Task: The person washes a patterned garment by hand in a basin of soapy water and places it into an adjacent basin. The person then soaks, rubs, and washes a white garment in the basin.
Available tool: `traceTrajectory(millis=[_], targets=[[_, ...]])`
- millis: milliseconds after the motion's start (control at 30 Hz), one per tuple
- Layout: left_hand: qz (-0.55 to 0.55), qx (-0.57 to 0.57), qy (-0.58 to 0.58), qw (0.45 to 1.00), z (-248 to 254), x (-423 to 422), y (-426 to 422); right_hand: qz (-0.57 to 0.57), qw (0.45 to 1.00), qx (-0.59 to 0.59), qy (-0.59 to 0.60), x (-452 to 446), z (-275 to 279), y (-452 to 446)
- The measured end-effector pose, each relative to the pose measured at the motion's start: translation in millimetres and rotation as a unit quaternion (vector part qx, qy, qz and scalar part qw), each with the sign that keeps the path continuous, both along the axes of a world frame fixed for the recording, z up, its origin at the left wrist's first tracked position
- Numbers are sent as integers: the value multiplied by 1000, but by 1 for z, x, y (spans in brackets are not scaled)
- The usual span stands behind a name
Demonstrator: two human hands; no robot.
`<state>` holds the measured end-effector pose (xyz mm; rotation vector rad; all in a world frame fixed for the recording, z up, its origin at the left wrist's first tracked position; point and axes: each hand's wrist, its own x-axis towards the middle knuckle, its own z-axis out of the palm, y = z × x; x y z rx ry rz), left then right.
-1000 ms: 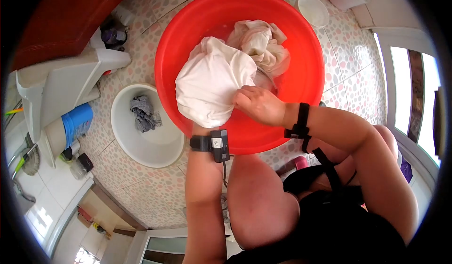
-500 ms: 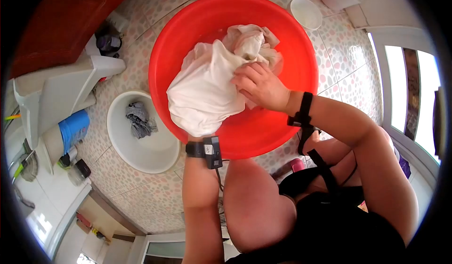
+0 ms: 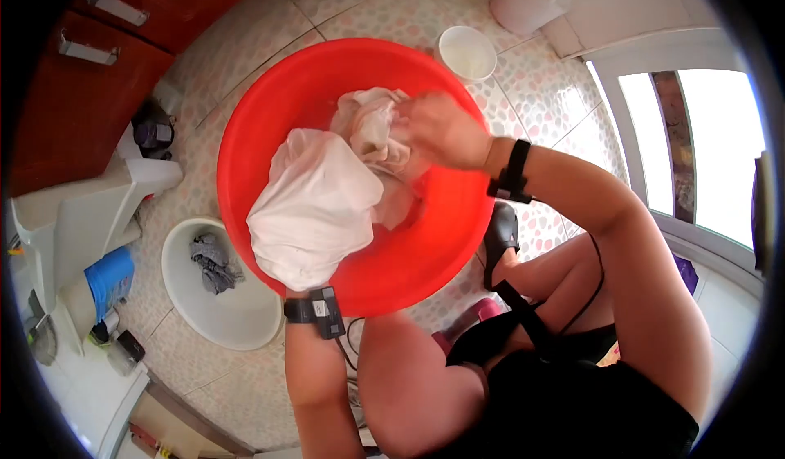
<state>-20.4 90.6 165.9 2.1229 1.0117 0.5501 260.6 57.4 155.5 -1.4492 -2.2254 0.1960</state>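
Observation:
A large red basin [image 3: 441,254] holds a white cloth [image 3: 315,201] and, behind it, a crumpled off-white cloth [image 3: 372,132]. The white cloth is draped over my left hand, which it hides completely; only the wrist with its strap and black box [image 3: 327,312] shows at the near rim. My right hand [image 3: 446,130] is over the right side of the basin, at the right edge of the off-white cloth. Motion blurs its fingers, so their pose and any hold on the cloth cannot be made out.
A white tub [image 3: 184,283] with a grey cloth [image 3: 214,263] stands on the tiled floor left of the basin. Behind the basin is a small white bowl [image 3: 467,53]. Red cabinets [image 3: 106,83] are at the upper left, a blue container [image 3: 109,281] below them.
My right hand has left the white cloth and moved beside the off-white one. The white cloth still covers my left hand. The whole view has shifted, with the basin now lower and farther left.

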Motion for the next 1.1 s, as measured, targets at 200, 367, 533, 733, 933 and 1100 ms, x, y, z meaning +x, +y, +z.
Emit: traceTrajectory(millis=[200, 367, 533, 733, 933, 1100], targets=[[-3, 4, 1, 1000, -1, 20, -2, -345, 911, -187, 123, 134, -55, 46], [-1, 7, 2, 1000, -2, 25, -4, -238, 891, -384, 37, 172, -122, 65], [6, 1, 3, 1000, -3, 22, -1, -310, 777, -505, 212, 168, -146, 68], [10, 4, -1, 1000, 1, 20, -1, -351, 691, -534, 337, 174, -120, 73], [16, 18, 8, 1000, 8, 23, -3, -275, 706, -409, 508, 148, -43, 56], [37, 43, 27, 998, 18, 31, -2, 2, 653, -433, 622, 39, 8, 34]])
